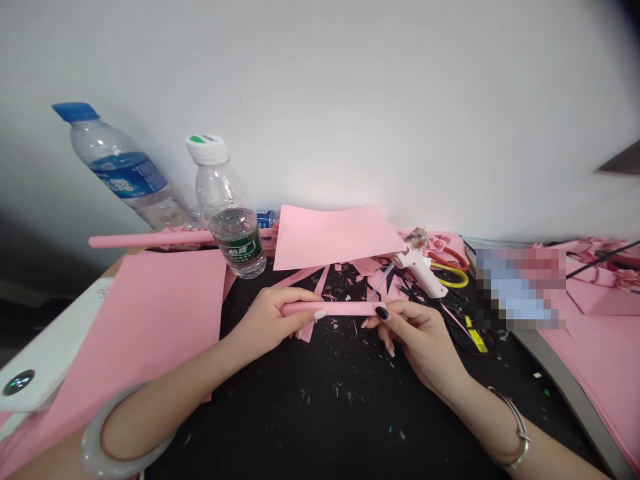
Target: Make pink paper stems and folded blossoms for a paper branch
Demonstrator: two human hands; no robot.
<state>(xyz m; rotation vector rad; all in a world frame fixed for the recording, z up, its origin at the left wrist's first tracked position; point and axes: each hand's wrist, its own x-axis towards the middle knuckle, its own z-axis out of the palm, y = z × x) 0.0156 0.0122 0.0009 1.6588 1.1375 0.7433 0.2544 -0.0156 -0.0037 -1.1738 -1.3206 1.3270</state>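
Observation:
My left hand (267,321) and my right hand (417,340) hold a rolled pink paper tube (333,309) level above a black work mat (320,420). My left fingers wrap its left end. My right thumb and fingertips pinch its right end. Beneath the tube lie narrow pink paper strips (310,313) and scattered scraps. A white hot glue gun (420,273) lies just beyond my right hand, its thin nozzle pointing left.
Two plastic water bottles (225,207) (125,167) lean at the back, beside a longer pink tube (150,239). Pink sheets (333,235) (150,327) lie left and behind. Scissors (450,267) sit back right. A blurred patch hides part of the right side, and a wall stands behind.

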